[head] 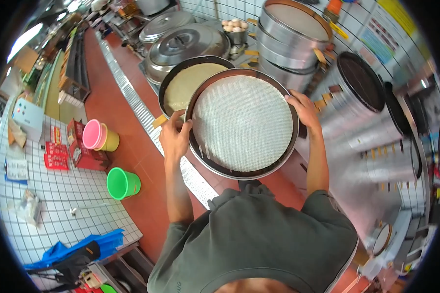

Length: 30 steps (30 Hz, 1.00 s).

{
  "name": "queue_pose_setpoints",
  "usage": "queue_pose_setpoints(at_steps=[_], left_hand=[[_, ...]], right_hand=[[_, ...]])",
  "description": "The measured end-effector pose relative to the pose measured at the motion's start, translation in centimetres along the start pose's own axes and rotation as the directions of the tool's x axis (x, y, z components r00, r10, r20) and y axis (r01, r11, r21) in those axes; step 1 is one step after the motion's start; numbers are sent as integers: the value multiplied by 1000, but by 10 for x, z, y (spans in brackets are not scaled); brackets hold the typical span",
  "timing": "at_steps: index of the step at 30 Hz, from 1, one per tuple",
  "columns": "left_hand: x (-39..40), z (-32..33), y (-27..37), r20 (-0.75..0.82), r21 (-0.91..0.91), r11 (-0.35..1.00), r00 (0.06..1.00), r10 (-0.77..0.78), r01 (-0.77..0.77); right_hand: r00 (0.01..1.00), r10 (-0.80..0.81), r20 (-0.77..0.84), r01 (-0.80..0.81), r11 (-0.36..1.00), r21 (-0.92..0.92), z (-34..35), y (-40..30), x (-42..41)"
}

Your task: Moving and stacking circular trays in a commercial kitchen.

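My left hand (175, 136) grips the left rim of a round metal steamer tier (242, 122) held in front of my chest. Its inside is lined with a pale mesh, and nothing lies on it. On the opposite rim, my right hand (303, 109) holds the same tier with the thumb over the edge. Partly hidden behind it is another round steamer tier (190, 82) containing a smooth, pale yellow layer. A wooden handle (160, 121) sticks out near my left wrist.
Stacked steamers (291, 45) stand ahead, beside large domed lids (187, 47) and a pot of eggs (235, 25). Steam surrounds tall steamer stacks (355, 110) at right. A metal drain grating (132, 95) crosses the red floor; a green bucket (123, 184) stands left.
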<state>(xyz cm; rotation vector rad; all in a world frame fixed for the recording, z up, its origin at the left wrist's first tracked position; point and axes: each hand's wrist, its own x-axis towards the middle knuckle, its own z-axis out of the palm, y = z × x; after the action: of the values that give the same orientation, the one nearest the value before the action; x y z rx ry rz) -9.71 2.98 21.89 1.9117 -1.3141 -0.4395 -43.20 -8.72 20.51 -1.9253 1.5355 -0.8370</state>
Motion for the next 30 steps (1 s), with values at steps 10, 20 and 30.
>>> queue_pose_setpoints(at_steps=[10, 20, 30], left_hand=[[-81, 34, -37, 213, -110, 991, 972, 97, -74], [-154, 92, -3, 540, -171, 968, 804, 247, -183], [-259, 179, 81, 724, -271, 856, 493, 483, -440]], right_hand=[[951, 289, -106, -288, 957, 27, -14, 30, -166], [745, 592, -306, -607, 793, 57, -39, 74, -345], [427, 762, -486, -769, 589, 248, -91, 82, -534]])
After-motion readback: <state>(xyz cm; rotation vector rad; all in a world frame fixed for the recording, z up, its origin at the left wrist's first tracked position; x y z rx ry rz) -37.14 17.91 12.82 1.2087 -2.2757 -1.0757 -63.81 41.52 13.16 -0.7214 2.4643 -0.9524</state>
